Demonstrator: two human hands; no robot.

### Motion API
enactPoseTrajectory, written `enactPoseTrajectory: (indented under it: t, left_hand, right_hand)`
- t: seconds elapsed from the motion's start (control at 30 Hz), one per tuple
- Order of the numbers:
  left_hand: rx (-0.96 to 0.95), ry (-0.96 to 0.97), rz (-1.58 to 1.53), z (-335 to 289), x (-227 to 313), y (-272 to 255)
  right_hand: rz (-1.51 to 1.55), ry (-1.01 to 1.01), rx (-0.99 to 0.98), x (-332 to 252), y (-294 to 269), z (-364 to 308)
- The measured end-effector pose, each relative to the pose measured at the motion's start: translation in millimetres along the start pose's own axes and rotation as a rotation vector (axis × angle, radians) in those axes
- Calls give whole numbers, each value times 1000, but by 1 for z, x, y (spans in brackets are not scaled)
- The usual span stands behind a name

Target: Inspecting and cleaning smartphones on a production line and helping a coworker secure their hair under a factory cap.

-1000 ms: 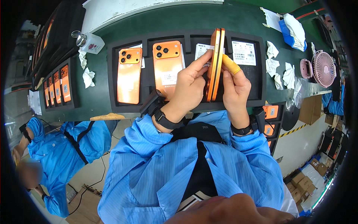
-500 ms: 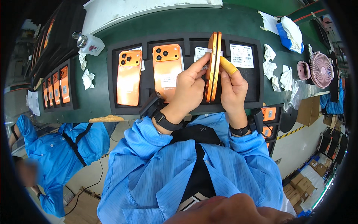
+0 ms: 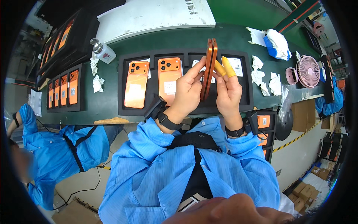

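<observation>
I hold two orange phones (image 3: 208,69) upright and edge-on, pressed back to back, above a black tray (image 3: 123,90). My left hand (image 3: 187,91) grips them from the left, fingers along their side. My right hand (image 3: 228,89), with yellow finger cots on two fingers, grips them from the right. Two more orange phones (image 3: 136,84) lie camera side up in the tray's left slots. White labels show in the tray's right slots behind my hands.
Another black tray of orange phones (image 3: 62,90) sits at the left. A small clear bottle (image 3: 102,51), crumpled white wipes (image 3: 97,83), a pink fan (image 3: 308,71) and blue-white cloths (image 3: 276,43) lie on the green bench. A person in blue (image 3: 56,156) is at my left.
The pair of phones stays upright in both hands; my hands have shifted only slightly against the phones.
</observation>
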State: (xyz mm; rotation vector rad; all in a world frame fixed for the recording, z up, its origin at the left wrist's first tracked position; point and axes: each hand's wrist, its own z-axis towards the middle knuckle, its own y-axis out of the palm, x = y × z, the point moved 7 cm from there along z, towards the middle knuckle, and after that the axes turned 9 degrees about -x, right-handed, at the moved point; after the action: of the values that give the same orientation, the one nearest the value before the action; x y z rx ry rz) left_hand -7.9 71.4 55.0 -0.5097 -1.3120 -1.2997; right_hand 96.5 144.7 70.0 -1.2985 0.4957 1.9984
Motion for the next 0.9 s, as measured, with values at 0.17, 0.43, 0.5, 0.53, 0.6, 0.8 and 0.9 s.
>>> enactPoseTrajectory:
  t: [0.17,0.43,0.5,0.53,0.6,0.8,0.9]
  left_hand:
    - [5,108,89,-13,16,10]
    - [-33,140,127,-27,17,13]
    - [-38,149,106,-28,18,14]
    - [-40,159,91,-29,19,14]
    - [-35,159,79,-30,18,15]
    - [-33,147,78,-32,19,16]
    - [-19,145,101,-33,18,15]
  right_hand:
    - [12,-44,-9,-8,4,-14]
    - [71,-64,23,-6,0,-34]
    - [73,-51,20,-7,0,-36]
    - [85,-54,22,-9,1,-37]
    - [97,-57,23,-10,2,-38]
    - [117,-60,39,-12,1,-40]
    - [127,-49,36,-11,1,-40]
